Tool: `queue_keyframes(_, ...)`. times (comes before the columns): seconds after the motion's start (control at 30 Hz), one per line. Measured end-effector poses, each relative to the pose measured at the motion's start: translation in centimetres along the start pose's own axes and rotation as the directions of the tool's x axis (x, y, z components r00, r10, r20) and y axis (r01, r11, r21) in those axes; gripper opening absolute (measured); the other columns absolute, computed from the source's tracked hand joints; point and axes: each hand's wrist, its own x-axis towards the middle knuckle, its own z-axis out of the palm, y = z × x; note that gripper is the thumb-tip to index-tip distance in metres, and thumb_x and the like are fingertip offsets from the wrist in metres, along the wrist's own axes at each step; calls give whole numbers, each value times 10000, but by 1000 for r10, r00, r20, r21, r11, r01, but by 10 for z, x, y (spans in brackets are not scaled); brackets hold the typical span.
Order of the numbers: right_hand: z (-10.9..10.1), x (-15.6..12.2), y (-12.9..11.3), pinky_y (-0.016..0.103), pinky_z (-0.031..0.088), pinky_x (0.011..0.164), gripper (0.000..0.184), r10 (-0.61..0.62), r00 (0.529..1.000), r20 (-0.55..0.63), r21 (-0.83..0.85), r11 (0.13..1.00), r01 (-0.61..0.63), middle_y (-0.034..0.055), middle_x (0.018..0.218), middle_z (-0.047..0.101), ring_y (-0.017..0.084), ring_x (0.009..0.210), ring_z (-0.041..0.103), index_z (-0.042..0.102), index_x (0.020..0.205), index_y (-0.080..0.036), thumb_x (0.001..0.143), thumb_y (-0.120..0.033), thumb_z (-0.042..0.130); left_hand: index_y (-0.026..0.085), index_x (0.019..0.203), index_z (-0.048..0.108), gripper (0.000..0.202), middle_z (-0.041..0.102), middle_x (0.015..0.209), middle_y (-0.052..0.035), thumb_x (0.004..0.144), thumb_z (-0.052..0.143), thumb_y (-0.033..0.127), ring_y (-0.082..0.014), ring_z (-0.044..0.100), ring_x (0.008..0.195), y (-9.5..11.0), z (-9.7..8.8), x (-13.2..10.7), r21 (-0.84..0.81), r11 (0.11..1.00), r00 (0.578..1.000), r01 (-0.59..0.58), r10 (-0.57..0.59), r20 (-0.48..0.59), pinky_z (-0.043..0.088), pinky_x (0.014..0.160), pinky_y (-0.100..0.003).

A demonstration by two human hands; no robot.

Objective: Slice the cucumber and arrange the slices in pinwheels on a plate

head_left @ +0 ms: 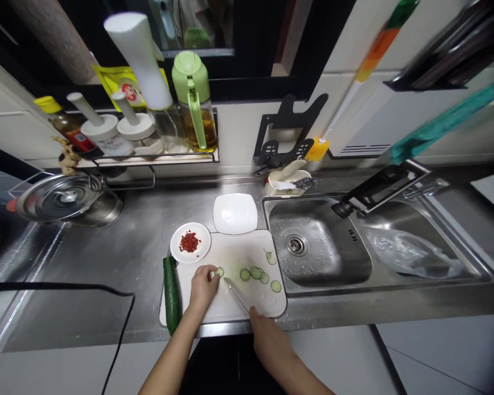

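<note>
My left hand (203, 286) pinches a thin cucumber slice (219, 271) between thumb and fingertips above the white cutting board (218, 312). In my right hand (269, 337) is a knife (237, 295), its blade angled up and left so that the tip lies close to the held slice. Several round cucumber slices (256, 272) lie on the right half of the board, with a few thin crescent pieces (269, 255) near its far right corner. A long dark green cucumber (172, 296) rests along the board's left edge.
A small plate (205, 252) with chopped red pieces and a white squarish plate (235, 214) stand behind the board. To the right is a sink (304, 263); a lidded pot (86, 206) stands left. A black cable (61, 286) crosses the left counter. Bottles and jars fill a shelf (156, 159).
</note>
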Motion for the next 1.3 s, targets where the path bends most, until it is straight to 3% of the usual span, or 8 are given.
queue_keyframes(0.2, 0, -12, 15, 269, 439, 729, 593, 28, 1000, -2, 40, 999, -27, 127, 982, 670, 221, 913, 621, 460, 1300, -131, 760, 52, 302, 197, 768, 631, 162, 640, 669, 7, 771, 484, 264, -141, 568, 619, 1, -3, 2, -37, 996, 996, 83, -82, 38, 416, 638, -248)
queue_keyframes(0.43, 7, -17, 28, 243, 430, 724, 598, 25, 1000, -13, 69, 997, -24, 109, 966, 675, 192, 884, 626, 456, 1293, -135, 750, 72, 315, 207, 806, 647, 190, 675, 698, -8, 789, 484, 303, -155, 604, 629, -8, -16, 7, 23, 975, 964, 220, -214, -160, 411, 620, -242)
queue_keyframes(0.67, 3, -20, 26, 263, 436, 730, 640, 46, 999, 24, 25, 999, -46, 107, 1027, 660, 215, 924, 619, 424, 1339, -151, 752, 68, 293, 183, 844, 654, 196, 650, 859, -76, 802, 471, 238, -198, 597, 790, -12, -13, 4, 143, 990, 975, 12, 20, -221, 446, 764, -316)
queue_keyframes(0.73, 5, -20, 25, 267, 438, 745, 627, 44, 999, 10, 20, 999, -45, 109, 1037, 657, 217, 928, 619, 428, 1337, -157, 764, 60, 293, 186, 856, 657, 188, 647, 862, -69, 804, 480, 224, -190, 593, 802, -2, -8, 4, 90, 993, 984, -78, 92, -154, 452, 775, -312)
queue_keyframes(0.83, 7, -19, 25, 269, 445, 755, 602, 28, 1000, 5, 10, 1000, -28, 117, 1049, 653, 215, 919, 625, 443, 1318, -152, 776, 61, 290, 197, 866, 662, 157, 644, 838, -45, 791, 524, 212, -162, 586, 772, 21, 3, 8, -40, 978, 973, -206, 209, 102, 454, 739, -282)
queue_keyframes(0.97, 5, -18, 23, 241, 451, 718, 561, 47, 999, 15, 8, 999, -47, 116, 1008, 665, 196, 878, 644, 481, 1261, -158, 785, 69, 289, 198, 842, 657, 133, 608, 817, -23, 738, 583, 160, -135, 560, 731, 46, 21, 20, -49, 964, 859, -260, 254, 443, 424, 688, -246)
queue_keyframes(1.07, 0, -20, 20, 229, 455, 715, 542, 50, 999, 2, -7, 999, -50, 128, 1002, 666, 191, 879, 644, 482, 1261, -150, 797, 59, 294, 186, 829, 645, 139, 582, 818, -18, 698, 625, 145, -136, 547, 761, 53, 31, 25, 50, 970, 837, -240, 181, 516, 398, 696, -242)
queue_keyframes(1.3, -5, -21, 17, 242, 467, 738, 555, 67, 997, 45, -29, 997, -65, 129, 1038, 661, 207, 918, 638, 466, 1297, -162, 819, 45, 273, 178, 795, 604, 143, 564, 807, -7, 670, 641, 120, -130, 530, 765, 56, 35, 27, 94, 979, 852, -183, 110, 512, 372, 701, -234)
